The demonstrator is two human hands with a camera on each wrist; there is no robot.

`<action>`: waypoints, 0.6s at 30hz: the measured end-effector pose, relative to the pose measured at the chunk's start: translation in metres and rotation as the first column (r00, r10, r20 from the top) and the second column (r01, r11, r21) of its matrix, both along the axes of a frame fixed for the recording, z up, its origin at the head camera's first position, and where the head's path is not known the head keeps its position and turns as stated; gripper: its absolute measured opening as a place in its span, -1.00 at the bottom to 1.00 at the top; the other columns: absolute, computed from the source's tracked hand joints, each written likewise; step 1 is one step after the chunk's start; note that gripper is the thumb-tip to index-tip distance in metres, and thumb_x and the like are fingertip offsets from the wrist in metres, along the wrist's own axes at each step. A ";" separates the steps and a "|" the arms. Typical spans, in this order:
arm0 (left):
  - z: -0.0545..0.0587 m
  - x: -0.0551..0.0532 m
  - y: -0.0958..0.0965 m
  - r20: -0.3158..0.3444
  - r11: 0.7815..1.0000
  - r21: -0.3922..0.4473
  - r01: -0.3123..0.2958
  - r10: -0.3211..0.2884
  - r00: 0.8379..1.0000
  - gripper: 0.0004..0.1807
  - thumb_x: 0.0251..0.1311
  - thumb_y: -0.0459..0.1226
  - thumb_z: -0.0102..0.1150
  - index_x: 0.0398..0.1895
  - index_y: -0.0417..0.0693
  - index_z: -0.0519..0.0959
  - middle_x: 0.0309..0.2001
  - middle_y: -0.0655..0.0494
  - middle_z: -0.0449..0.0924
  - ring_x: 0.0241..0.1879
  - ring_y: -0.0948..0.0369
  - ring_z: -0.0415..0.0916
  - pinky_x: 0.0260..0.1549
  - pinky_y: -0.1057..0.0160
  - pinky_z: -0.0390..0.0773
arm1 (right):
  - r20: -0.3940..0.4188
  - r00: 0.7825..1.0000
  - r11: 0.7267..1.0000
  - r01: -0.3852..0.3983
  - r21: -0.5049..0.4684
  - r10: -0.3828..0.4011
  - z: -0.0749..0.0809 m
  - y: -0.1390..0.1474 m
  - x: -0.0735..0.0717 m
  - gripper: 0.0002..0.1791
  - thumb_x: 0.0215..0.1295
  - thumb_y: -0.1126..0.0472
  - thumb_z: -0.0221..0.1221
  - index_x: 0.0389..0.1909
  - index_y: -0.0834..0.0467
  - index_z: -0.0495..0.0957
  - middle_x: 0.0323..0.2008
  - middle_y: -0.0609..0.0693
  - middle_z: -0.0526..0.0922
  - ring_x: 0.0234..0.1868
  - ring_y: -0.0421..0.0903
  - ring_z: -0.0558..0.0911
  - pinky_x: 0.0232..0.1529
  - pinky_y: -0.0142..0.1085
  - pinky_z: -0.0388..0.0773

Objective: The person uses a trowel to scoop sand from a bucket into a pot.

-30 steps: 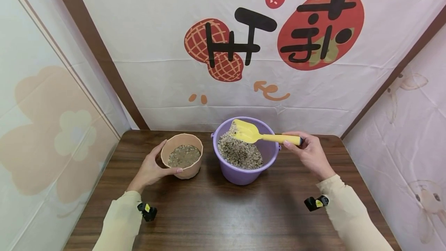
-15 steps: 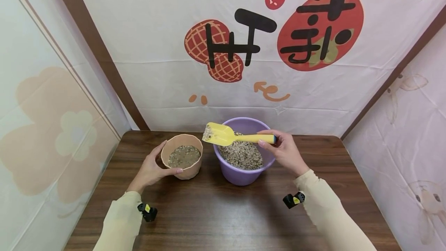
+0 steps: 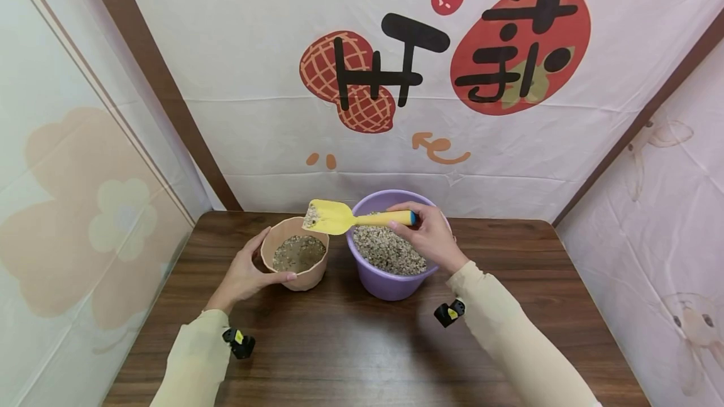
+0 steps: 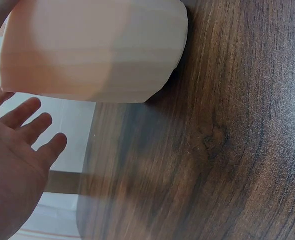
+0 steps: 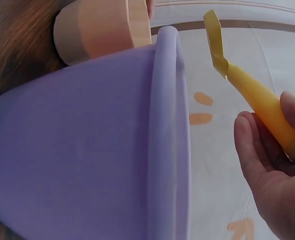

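Pinching the yellow scoop (image 3: 339,218) in my right hand (image 3: 431,236), I have brought its grit (image 3: 313,215) from above the purple bucket (image 3: 390,284) to over the peach pot (image 3: 310,278), seemingly within pouring reach, my left hand (image 3: 246,280) holding the pot, fingers spread.

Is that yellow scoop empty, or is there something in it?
Not empty: in the head view, the yellow scoop carries some pale grit near its tip, though most of the rest looks bare.

Yellow trowel (image 3: 332,217), purple bucket (image 3: 390,285), peach pot (image 3: 310,279), brown wood-grained table (image 3: 356,357), 2 cream sleeves (image 3: 195,353).
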State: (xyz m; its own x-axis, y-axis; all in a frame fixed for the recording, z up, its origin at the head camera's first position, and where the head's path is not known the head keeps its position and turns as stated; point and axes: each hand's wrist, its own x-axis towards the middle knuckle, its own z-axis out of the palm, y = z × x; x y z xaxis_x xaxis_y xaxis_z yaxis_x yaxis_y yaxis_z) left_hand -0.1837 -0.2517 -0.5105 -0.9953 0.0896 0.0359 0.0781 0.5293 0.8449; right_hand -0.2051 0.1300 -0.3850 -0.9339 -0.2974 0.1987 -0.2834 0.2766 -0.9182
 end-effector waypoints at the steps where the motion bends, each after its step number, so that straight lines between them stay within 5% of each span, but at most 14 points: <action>1: 0.000 0.000 0.000 0.002 1.000 -0.001 0.001 -0.001 1.000 0.36 -0.16 -0.02 0.69 0.64 -0.12 -0.02 0.55 -0.26 0.04 0.48 -0.19 0.08 0.36 -0.26 0.21 | -0.004 1.000 1.000 -0.003 0.007 0.003 0.000 -0.003 -0.001 -0.76 0.33 0.36 0.32 0.00 0.25 0.69 -0.30 0.11 0.62 -0.42 -0.08 0.48 -0.44 -0.36 0.46; 18: -0.001 -0.001 0.000 0.013 1.000 -0.024 -0.009 0.009 1.000 0.37 -0.19 0.03 0.69 0.63 -0.12 0.00 0.55 -0.23 0.03 0.49 -0.20 0.05 0.34 -0.30 0.21 | -0.061 0.998 0.988 -0.018 0.155 0.027 0.000 -0.039 -0.021 -0.82 0.34 0.28 0.34 -0.08 0.21 0.72 -0.54 -0.02 0.55 -0.59 -0.16 0.41 -0.55 -0.36 0.37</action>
State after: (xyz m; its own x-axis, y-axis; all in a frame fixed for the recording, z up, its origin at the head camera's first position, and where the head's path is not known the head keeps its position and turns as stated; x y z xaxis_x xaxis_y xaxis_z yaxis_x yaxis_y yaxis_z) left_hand -0.1851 -0.2521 -0.5112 -0.9965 0.0812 0.0203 0.0618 0.5498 0.8330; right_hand -0.2260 0.0909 -0.3852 -0.9137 -0.3499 0.2069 -0.3471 0.4067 -0.8450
